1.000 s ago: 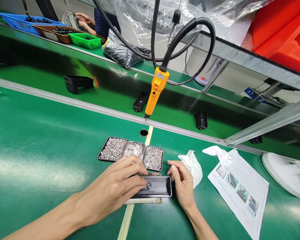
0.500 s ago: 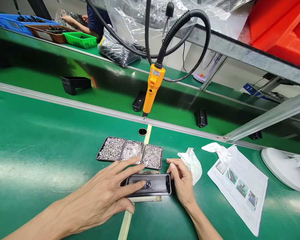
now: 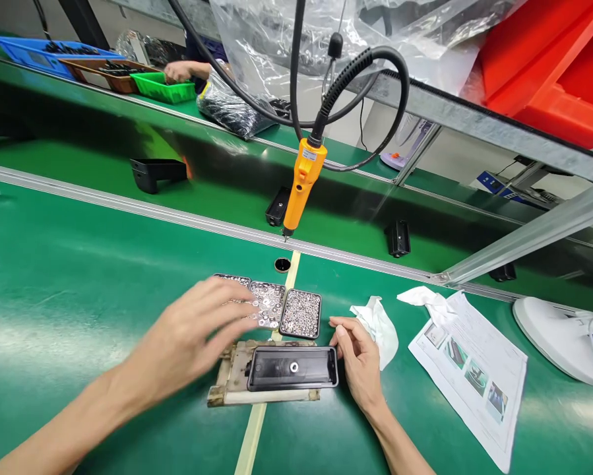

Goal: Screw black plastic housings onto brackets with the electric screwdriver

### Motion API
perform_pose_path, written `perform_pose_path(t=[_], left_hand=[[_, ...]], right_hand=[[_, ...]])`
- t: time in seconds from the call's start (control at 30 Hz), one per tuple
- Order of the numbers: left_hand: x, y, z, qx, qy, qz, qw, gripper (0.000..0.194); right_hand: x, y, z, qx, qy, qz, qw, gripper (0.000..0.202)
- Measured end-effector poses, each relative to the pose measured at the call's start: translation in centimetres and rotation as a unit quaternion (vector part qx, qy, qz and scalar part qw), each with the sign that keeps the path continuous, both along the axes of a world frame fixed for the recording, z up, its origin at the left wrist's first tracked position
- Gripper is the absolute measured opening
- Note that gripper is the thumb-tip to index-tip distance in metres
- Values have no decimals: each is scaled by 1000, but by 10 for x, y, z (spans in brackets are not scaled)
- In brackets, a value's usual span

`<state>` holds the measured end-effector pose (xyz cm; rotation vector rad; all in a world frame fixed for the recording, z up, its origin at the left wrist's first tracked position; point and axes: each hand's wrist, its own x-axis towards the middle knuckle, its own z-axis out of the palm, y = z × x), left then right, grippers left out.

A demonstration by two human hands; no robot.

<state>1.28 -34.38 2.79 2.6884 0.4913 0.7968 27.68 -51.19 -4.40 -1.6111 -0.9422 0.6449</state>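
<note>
My left hand (image 3: pixel 204 323) hovers over the small parts trays with its fingers stretched and apart, and nothing shows in it. Below it, a long black housing (image 3: pixel 276 379) lies open side up on a worn fixture (image 3: pixel 231 376). A small shiny metal ring (image 3: pixel 294 367) sits at the middle of the housing floor. My right hand (image 3: pixel 359 356) rests at the housing's right end, fingers curled and thumb near the index finger; whatever lies inside them is hidden. The middle tray (image 3: pixel 266 303) holds flat washers, the right tray (image 3: pixel 301 313) small nut-like metal parts. My left hand partly covers the left tray (image 3: pixel 234 280).
An orange electric screwdriver (image 3: pixel 303 185) hangs above the metal rail. Crumpled white tissue (image 3: pixel 378 330) and an instruction sheet (image 3: pixel 474 376) lie at right. A small round black-filled container (image 3: pixel 282 265) stands behind the trays. Across the line, a co-worker's hand (image 3: pixel 187 70) reaches into a green bin (image 3: pixel 162 89).
My left hand has come off the housing and moved up and left to the trays, uncovering the metal ring. My right hand stays put. The co-worker's hand has moved to the green bin.
</note>
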Motion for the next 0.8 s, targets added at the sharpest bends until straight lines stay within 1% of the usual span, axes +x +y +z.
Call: perform_pose_path(t=[0.07,0.13,0.2,0.27,0.33,0.37,0.43,0.5,0.57,0.63,0.7,0.77,0.8], left_hand=[[-9,20,-6,-6,24,95,995,27],[-16,35,-18,-10,80,146,986,31],[-20,43,-33,-23,123,154,980,29],[-18,43,-47,-43,136,146,979,25],[-15,40,-57,-61,126,142,980,20],[-12,39,-60,-68,118,141,981,18],[-9,38,-63,-76,100,138,982,18],[-8,39,-65,-86,81,130,984,22],[-8,40,-67,-92,62,122,986,28],[-8,42,-69,-94,45,120,987,31],[-8,42,-70,-96,31,122,987,33],[-9,42,-68,-102,14,128,986,33],[-9,42,-66,-108,3,133,985,32]], right_hand=[[0,-1,0,-1,8,-5,1000,33],[1,-1,-1,0,17,-12,1000,34],[5,1,-2,2,34,-18,999,36],[13,8,0,7,48,-20,999,39],[22,20,8,17,40,-26,999,40],[25,29,15,25,26,-31,999,40],[29,53,35,49,-7,-41,998,38],[27,82,59,75,-42,-38,996,38],[21,117,81,101,-71,-24,992,44],[11,153,98,128,-92,-8,987,54],[3,187,109,149,-105,6,983,65],[-4,213,115,160,-107,17,981,64],[-6,222,116,163,-105,21,981,61]])
